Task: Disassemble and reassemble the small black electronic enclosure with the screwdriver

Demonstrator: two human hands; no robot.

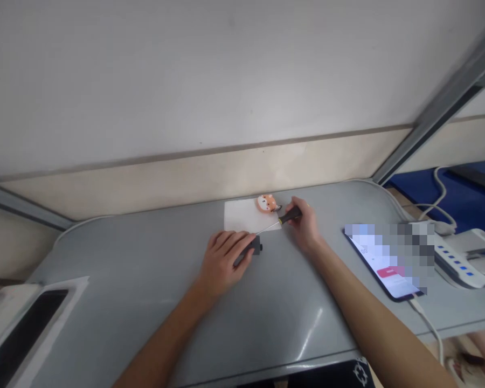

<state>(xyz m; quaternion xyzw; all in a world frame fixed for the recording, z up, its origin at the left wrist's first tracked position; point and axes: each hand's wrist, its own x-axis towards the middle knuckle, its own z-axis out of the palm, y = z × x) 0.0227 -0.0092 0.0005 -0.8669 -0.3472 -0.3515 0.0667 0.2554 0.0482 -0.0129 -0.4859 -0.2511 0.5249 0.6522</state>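
My right hand (305, 223) is closed around the dark handle of a screwdriver (290, 215). Its thin metal shaft slants down to the left, and the tip ends by the fingers of my left hand. Under those fingers my left hand (227, 256) grips a small dark grey box-shaped device (256, 246) with a black knob on its right end. Most of the device is hidden by the hand. Just behind lies a white sheet of paper (238, 213), with an orange and white animal-faced case (265, 203) on its right part.
To the right, a lit phone (382, 269) with a white cable lies beside a white power strip (455, 256). A black flat object (28, 334) rests on white paper at the left. The grey table (145, 258) meets a wall at the back, with metal posts at both sides.
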